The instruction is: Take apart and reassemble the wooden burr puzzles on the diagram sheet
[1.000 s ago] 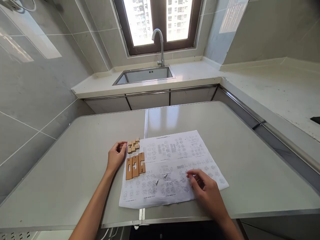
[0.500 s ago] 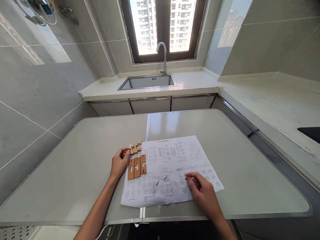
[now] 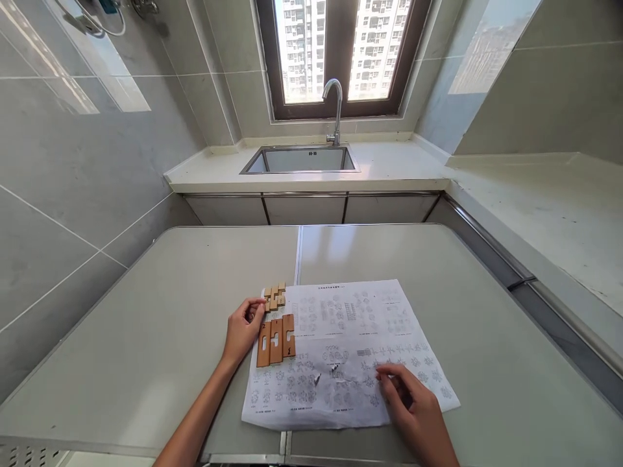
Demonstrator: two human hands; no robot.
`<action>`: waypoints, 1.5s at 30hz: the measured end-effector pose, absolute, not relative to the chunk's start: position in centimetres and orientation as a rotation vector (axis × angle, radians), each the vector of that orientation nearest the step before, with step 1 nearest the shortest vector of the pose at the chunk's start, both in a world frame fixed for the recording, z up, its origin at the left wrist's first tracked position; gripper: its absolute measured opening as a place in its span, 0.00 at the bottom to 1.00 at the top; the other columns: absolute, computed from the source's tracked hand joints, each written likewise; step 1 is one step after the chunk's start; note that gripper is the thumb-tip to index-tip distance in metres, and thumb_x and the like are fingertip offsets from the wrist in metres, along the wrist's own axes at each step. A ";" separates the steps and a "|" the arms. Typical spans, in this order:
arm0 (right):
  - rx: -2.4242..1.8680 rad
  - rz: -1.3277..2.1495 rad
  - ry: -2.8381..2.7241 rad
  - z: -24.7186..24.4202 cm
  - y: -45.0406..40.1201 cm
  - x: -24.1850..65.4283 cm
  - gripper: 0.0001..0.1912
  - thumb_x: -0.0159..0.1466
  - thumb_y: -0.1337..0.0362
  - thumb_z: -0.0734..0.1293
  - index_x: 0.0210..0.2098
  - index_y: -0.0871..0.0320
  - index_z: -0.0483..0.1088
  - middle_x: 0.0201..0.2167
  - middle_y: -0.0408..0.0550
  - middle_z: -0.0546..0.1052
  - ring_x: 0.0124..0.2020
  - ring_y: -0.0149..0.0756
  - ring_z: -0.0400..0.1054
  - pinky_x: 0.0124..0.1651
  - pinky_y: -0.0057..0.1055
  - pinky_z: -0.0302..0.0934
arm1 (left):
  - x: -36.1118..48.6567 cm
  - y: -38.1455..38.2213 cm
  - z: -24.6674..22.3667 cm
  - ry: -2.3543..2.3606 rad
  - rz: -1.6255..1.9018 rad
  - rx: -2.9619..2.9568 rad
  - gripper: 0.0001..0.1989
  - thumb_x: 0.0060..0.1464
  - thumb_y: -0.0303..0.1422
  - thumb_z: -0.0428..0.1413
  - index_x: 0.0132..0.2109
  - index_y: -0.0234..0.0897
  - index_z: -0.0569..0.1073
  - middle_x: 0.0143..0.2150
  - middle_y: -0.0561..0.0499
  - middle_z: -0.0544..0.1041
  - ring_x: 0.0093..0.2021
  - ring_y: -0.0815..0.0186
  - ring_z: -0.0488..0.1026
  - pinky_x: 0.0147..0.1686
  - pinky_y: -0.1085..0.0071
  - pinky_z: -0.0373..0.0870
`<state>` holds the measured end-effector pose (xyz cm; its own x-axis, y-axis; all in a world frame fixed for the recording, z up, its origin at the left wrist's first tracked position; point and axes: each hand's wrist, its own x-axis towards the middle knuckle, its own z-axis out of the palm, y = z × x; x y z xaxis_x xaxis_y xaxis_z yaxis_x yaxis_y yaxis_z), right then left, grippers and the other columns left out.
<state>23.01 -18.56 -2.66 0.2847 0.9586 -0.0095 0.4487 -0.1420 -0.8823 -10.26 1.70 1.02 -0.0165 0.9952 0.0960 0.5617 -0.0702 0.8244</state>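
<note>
A printed paper sheet (image 3: pixel 355 350) lies on the table, with two small torn spots near its lower middle. Along its left side several light wooden pieces (image 3: pixel 275 296) sit in a small group. Just below them, three darker brown wooden pieces (image 3: pixel 276 340) with cut-out slots lie side by side. My left hand (image 3: pixel 243 327) rests at the sheet's left edge, fingertips closed against the lower left light piece. Over the sheet's lower right part is my right hand (image 3: pixel 409 399), its fingers curled and thumb near the index finger; whether anything small is between them is hidden.
The pale table (image 3: pixel 195 344) has a metal seam down its middle. Beyond it a counter (image 3: pixel 389 162) holds a sink (image 3: pixel 302 159) and a tap (image 3: pixel 337 113) under a window. Another counter (image 3: pixel 545 201) runs along the right.
The view has shifted, so the table, sheet and hands appear lower and slightly further right. Both hands keep nearly the same places relative to the sheet, and the wooden pieces look unmoved.
</note>
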 end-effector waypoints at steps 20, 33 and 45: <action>-1.720 0.770 -1.244 -1.4 -18.8 22.6 0.19 0.71 0.45 0.65 0.42 0.53 0.79 0.33 0.47 0.81 0.25 0.36 0.70 0.30 0.29 0.67 | -9.8 1.3 1.7 1.701 0.991 1.755 0.18 0.64 0.49 0.55 0.46 0.40 0.79 0.37 0.49 0.79 0.37 0.60 0.74 0.42 0.65 0.73; -1.664 0.811 -1.312 -1.2 -18.5 23.1 0.18 0.72 0.48 0.65 0.42 0.54 0.79 0.34 0.49 0.82 0.29 0.39 0.76 0.32 0.29 0.71 | -8.2 5.4 2.2 1.408 0.677 2.397 0.28 0.64 0.50 0.58 0.64 0.41 0.66 0.65 0.39 0.70 0.63 0.48 0.67 0.64 0.48 0.62; -1.644 0.908 -1.287 -0.2 -18.3 23.0 0.18 0.73 0.48 0.64 0.43 0.54 0.78 0.35 0.50 0.82 0.32 0.40 0.75 0.35 0.31 0.70 | -8.0 9.2 2.5 1.355 0.541 2.564 0.23 0.54 0.52 0.63 0.48 0.41 0.77 0.48 0.41 0.79 0.49 0.50 0.76 0.46 0.61 0.72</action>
<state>23.05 -18.35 -0.15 0.2111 0.9764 -0.0447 0.3698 -0.1221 -0.9211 -8.00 9.19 2.54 0.5155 0.8259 0.2285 0.7560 -0.5638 0.3326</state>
